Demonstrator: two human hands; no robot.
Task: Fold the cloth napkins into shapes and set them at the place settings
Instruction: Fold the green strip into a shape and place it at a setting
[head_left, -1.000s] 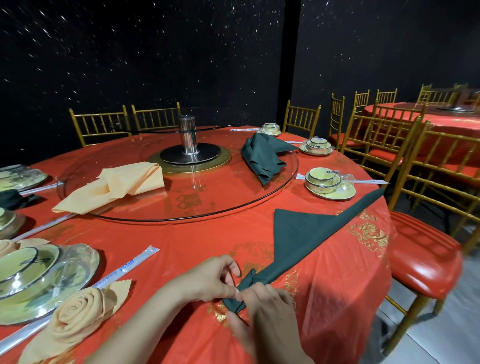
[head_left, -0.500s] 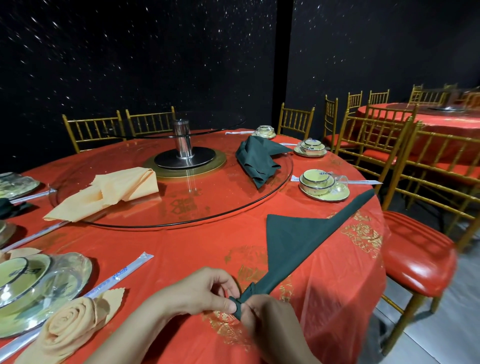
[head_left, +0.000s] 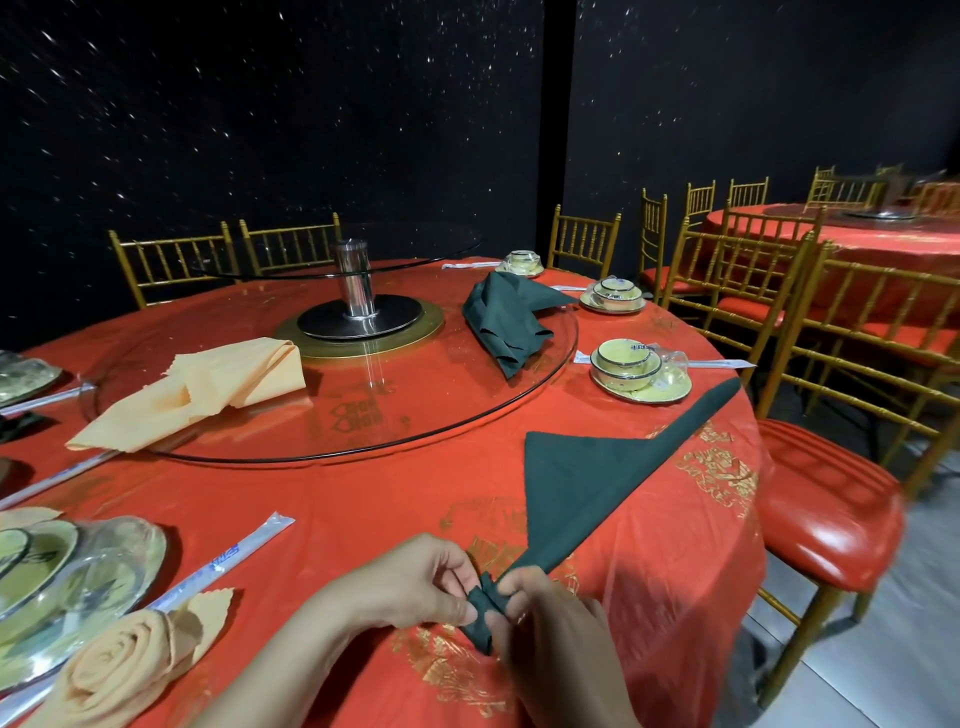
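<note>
While left hand (head_left: 415, 587), right hand (head_left: 553, 629) pinch rolled tip, green napkin (head_left: 587, 478) triangular.

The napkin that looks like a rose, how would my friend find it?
Start at the round table with the red cloth. At its near left edge, beside the wrapped chopsticks, lies the rose napkin. It is rolled into a spiral, while the peach napkin on the glass turntable lies loose.

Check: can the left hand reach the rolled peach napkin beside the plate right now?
Probably yes, once freed: the left hand pinches the dark green napkin, and only bare tablecloth lies between it and the rolled peach napkin.
</note>
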